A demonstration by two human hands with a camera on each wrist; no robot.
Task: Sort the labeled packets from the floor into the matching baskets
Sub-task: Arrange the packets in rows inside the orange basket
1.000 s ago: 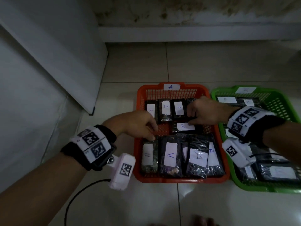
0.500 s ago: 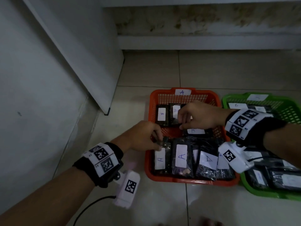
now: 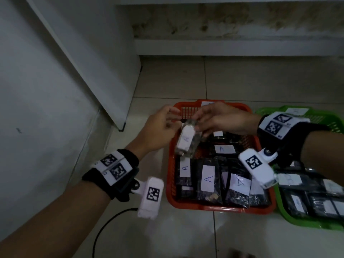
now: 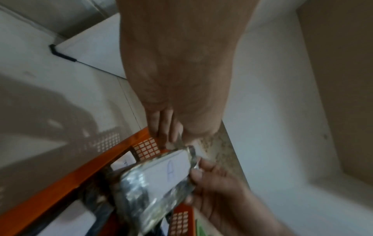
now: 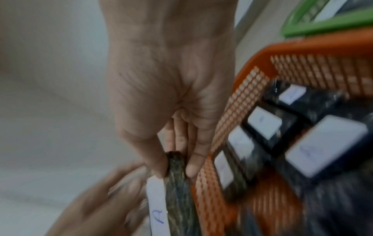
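Observation:
A dark packet with a white "A" label point(image 3: 187, 138) hangs tilted above the far left of the orange basket point(image 3: 219, 208). My left hand point(image 3: 174, 120) pinches its upper sealed edge; in the left wrist view the straight fingers point(image 4: 161, 135) press it against the thumb. My right hand point(image 3: 200, 125) grips the same end from the right, with thumb and fingers on either side of the packet point(image 5: 177, 183). Several packets labelled "A" point(image 3: 207, 178) lie in the orange basket. The green basket point(image 3: 305, 223) to its right also holds several packets.
A white panel point(image 3: 89, 62) leans along the left, its lower corner near the orange basket. A stained wall with a low ledge point(image 3: 223, 47) runs across the back. A black cable point(image 3: 108, 226) lies on the tiled floor below my left wrist.
My left hand lifted a packet from the near left of the orange basket up and back. My right hand left the back row and took hold of the same packet.

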